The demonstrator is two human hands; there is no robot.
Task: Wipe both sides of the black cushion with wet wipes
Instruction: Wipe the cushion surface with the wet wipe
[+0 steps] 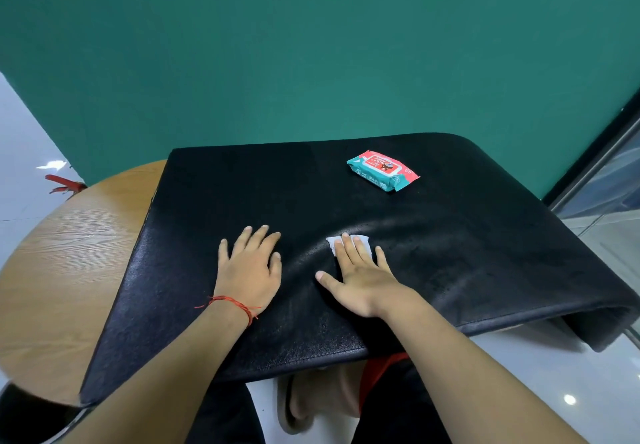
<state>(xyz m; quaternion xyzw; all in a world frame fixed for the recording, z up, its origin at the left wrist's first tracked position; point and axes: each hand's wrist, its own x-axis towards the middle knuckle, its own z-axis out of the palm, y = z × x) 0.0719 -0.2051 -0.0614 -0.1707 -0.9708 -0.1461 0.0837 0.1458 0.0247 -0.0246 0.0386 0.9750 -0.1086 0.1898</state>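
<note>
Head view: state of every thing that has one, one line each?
black cushion: lying on the wooden table, near and right edges overhanging.
left hand: flat, fingers straight, resting on the black cushion.
right hand: flat, fingers straight, pressing the wet wipe.
wet wipe: pressed onto the black cushion, mostly covered by the fingers.
wipes pack: lying on the black cushion's far side, flap looks shut.

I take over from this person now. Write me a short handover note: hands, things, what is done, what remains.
Left hand: open, flat on the black cushion.
Right hand: straight fingers press a white wet wipe onto the cushion's top side.
The cushion lies on the round wooden table, overhanging its near edge; the wipes pack sits on its far right part.
Done: unclear how much; the right part looks damp.
Left: finish this side, then probably turn it and wipe the other.
</note>
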